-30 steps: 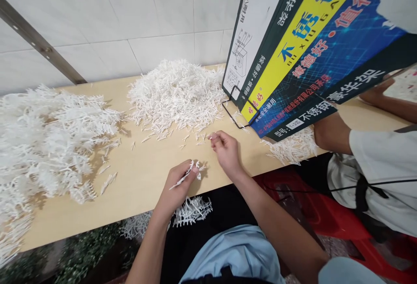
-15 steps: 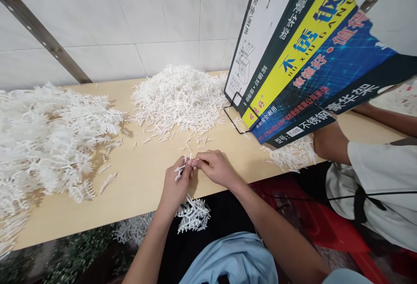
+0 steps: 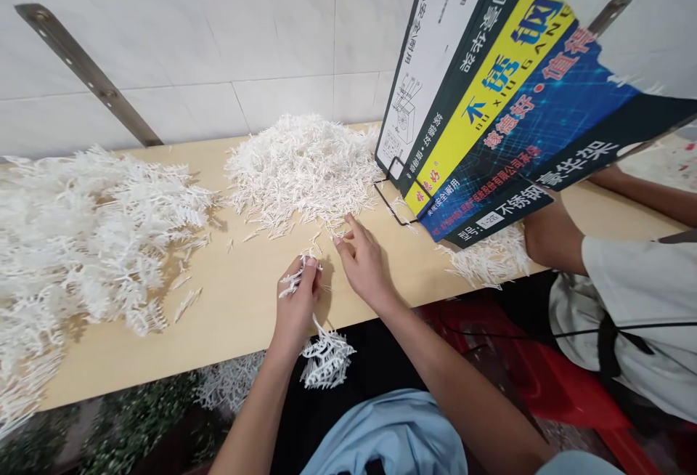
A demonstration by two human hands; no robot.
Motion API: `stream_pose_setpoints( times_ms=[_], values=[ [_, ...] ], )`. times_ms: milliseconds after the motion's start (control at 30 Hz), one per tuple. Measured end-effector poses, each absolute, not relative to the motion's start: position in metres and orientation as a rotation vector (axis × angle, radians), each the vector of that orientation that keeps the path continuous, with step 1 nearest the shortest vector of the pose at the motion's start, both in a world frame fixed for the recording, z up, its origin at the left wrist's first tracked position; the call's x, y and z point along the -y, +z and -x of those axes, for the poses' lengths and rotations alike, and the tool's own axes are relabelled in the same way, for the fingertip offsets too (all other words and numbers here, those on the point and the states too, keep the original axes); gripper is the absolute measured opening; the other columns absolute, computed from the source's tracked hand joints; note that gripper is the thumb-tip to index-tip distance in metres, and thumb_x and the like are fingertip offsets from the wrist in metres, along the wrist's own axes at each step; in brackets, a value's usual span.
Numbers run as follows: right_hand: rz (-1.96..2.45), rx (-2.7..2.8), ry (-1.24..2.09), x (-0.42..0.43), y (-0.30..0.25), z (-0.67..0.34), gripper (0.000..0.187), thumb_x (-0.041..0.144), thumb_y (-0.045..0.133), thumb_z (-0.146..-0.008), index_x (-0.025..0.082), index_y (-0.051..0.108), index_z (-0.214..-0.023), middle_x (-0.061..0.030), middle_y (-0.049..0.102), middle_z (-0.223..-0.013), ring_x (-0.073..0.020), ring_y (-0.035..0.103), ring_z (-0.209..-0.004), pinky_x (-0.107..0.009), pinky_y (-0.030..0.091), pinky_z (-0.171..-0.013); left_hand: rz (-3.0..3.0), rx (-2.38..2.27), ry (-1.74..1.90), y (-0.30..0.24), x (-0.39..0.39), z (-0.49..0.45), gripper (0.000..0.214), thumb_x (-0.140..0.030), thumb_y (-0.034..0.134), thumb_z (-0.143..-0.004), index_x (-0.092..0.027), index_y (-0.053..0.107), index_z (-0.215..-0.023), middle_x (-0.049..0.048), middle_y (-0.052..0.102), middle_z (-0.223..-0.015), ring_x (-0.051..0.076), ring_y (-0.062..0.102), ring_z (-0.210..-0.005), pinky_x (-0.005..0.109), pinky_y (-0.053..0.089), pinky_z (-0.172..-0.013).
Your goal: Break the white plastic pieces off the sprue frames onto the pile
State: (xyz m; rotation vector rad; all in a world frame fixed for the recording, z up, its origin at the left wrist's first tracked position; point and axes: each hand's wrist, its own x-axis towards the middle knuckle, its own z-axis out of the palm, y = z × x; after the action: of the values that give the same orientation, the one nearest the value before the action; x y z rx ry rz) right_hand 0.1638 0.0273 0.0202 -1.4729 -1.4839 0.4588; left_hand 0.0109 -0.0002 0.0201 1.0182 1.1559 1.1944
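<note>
My left hand (image 3: 297, 297) is closed round a white branched plastic-looking strip (image 3: 291, 282) whose prongs stick out past the thumb and fingers. Below that hand hangs a clump of white pronged strips (image 3: 327, 360), over my dark-clothed lap. My right hand (image 3: 364, 261) is at the near edge of a heap of small white pieces (image 3: 305, 170), its index finger stretched out and thumb apart from it. A few loose white pieces lie at its fingertips; none is plainly gripped.
To the left spreads a big pile of white branched strips (image 3: 98, 235) on the wooden table (image 3: 239, 330). A printed cardboard panel (image 3: 484, 119) stands at the right in a black wire holder (image 3: 400, 203). Beyond it, another person's arm (image 3: 552, 235) rests by more white pieces (image 3: 490, 253).
My right hand has moved away from my left hand, forward to the heap, and its fingers have spread. My left hand keeps its hold on the white strip.
</note>
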Motion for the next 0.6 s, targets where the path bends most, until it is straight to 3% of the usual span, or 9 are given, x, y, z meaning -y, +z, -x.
stream_pose_setpoints(
  times_ms=[100,233,367,400,500,600],
  values=[
    [1.402,1.552,0.412,-0.017,0.027,-0.162,0.034,0.032,0.048,-0.104,0.019,0.069,-0.127,-0.0147,0.071,-0.129,-0.0278,0.062,-0.121,-0.042,0.046,-0.107,-1.002,-1.148,1.295,0.016,-0.002,-0.011,0.044,-0.061,0.059,-0.097,-0.02,0.06,-0.082,-0.0019,0.054,-0.071,0.009,0.044,-0.056,0.021,0.04,-0.054],
    [1.316,1.691,0.691,0.016,0.029,-0.151,0.032,0.029,0.047,-0.106,0.022,0.072,-0.086,-0.0061,0.075,-0.087,-0.0213,0.067,-0.084,-0.034,0.048,-0.081,-0.88,-1.003,1.45,0.009,-0.005,-0.01,0.042,-0.066,0.057,-0.096,-0.024,0.057,-0.098,0.0013,0.061,-0.088,0.014,0.061,-0.079,0.024,0.052,-0.075],
    [1.287,1.887,0.821,0.062,0.027,-0.13,0.008,0.03,0.07,-0.093,0.022,0.072,-0.093,-0.0034,0.073,-0.082,-0.0211,0.063,-0.08,-0.035,0.043,-0.082,-0.855,-0.867,1.437,0.014,-0.004,-0.007,0.045,-0.069,0.057,-0.095,-0.029,0.053,-0.116,0.0028,0.065,-0.098,0.017,0.067,-0.088,0.029,0.056,-0.08],
    [1.3,1.865,0.861,0.072,0.027,-0.127,0.01,0.029,0.074,-0.089,0.023,0.072,-0.096,-0.003,0.072,-0.081,-0.0215,0.063,-0.08,-0.035,0.043,-0.083,-0.883,-0.877,1.4,0.017,-0.002,-0.005,0.044,-0.066,0.058,-0.096,-0.029,0.054,-0.117,0.003,0.066,-0.097,0.017,0.068,-0.087,0.029,0.056,-0.079],
    [1.298,1.613,1.139,0.091,0.028,-0.128,0.009,0.028,0.073,-0.089,0.023,0.072,-0.096,-0.0011,0.07,-0.078,-0.0201,0.062,-0.076,-0.032,0.045,-0.076,-0.982,-0.924,1.211,0.028,0.012,0.001,0.051,-0.057,0.067,-0.095,-0.028,0.05,-0.133,0.0067,0.071,-0.108,0.019,0.071,-0.088,0.034,0.057,-0.084],
    [1.212,1.23,1.354,0.097,0.03,-0.137,0.014,0.036,0.067,-0.095,0.023,0.069,-0.099,-0.0021,0.07,-0.085,-0.0186,0.063,-0.076,-0.028,0.047,-0.069,-0.993,-0.882,1.035,0.036,0.038,0.004,0.073,-0.06,0.069,-0.092,-0.03,0.039,-0.15,0.0166,0.064,-0.137,0.027,0.073,-0.105,0.042,0.058,-0.091]
  ],
)
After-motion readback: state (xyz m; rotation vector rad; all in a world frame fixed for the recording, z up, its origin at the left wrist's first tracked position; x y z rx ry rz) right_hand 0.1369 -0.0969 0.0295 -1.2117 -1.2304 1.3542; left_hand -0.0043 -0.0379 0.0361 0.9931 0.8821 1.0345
